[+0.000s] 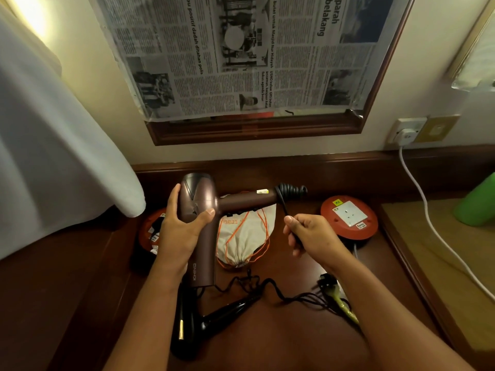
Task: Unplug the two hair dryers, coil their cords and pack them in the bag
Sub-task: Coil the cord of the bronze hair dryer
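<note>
Left hand (179,228) grips brown dryer (203,210) (barrel branding unreadable).

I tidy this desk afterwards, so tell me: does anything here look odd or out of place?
Yes: a newspaper is taped over the framed panel on the wall, hiding it. On the desk, the black hair dryer lies with its cord in a loose tangle, not coiled.

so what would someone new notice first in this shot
Probably the brown hair dryer held up mid-frame: the left hand grips its barrel while the right hand pinches its black cord, partly wound round the handle end. Behind it, a big newspaper sheet covers the framed wall panel. A black hair dryer lies on the dark desk below.
</note>
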Motion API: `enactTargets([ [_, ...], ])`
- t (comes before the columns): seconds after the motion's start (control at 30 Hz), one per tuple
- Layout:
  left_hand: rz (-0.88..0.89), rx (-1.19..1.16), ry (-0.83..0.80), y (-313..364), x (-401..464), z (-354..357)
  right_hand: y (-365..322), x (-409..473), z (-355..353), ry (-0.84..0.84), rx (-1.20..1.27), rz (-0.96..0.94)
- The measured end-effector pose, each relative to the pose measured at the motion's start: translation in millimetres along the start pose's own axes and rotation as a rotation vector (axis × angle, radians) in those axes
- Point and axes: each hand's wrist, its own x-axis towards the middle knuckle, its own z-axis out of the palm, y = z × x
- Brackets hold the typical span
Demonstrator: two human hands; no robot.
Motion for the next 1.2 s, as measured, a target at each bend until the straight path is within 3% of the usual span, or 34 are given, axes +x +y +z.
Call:
enactTargets([
  [0.3, -0.025, -0.093, -0.010, 11, -3, 7, 14, 15, 1, -0.144, 0.320, 0.032],
  [0.43, -0.022, -0.084, -0.019, 14, 0, 9, 21, 21, -2, -0.105, 0.374, 0.022],
  [1.0, -0.043, -0.027, -0.163, 32, 2, 5, 10, 60, -39, -0.151, 0.129, 0.097],
  [1.2, -0.061, 0.021, -0.238, 32, 2, 3, -14, 70, -73, -0.256, -0.137, -0.045],
])
